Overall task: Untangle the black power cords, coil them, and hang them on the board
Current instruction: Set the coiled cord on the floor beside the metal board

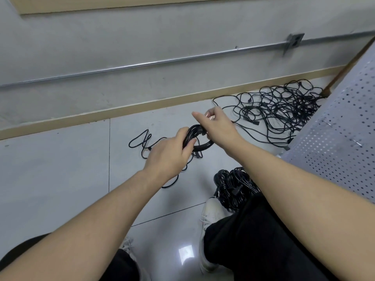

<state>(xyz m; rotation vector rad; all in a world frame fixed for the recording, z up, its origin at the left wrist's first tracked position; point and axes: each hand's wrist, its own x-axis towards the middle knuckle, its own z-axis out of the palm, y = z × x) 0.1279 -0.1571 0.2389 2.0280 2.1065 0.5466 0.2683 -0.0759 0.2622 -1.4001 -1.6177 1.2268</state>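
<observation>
My left hand [169, 154] grips a black coiled cord [205, 146] held above the floor. My right hand [218, 126] holds the top of the same coil, its index finger pointing left and a pale tie pinched in its fingers. The cord's loose tail [142, 140] trails on the tiles to the left. A big tangle of black power cords [280, 110] lies on the floor at the right, by the wall. Several coiled cords [233, 185] lie piled near my right foot. The white perforated board [341, 147] leans at the right edge.
A grey wall with a metal conduit [142, 63] and an outlet box [294, 40] runs along the back, above a tan baseboard. My legs in black trousers and white shoes [209, 220] fill the bottom of the view. Grey floor tiles spread to the left.
</observation>
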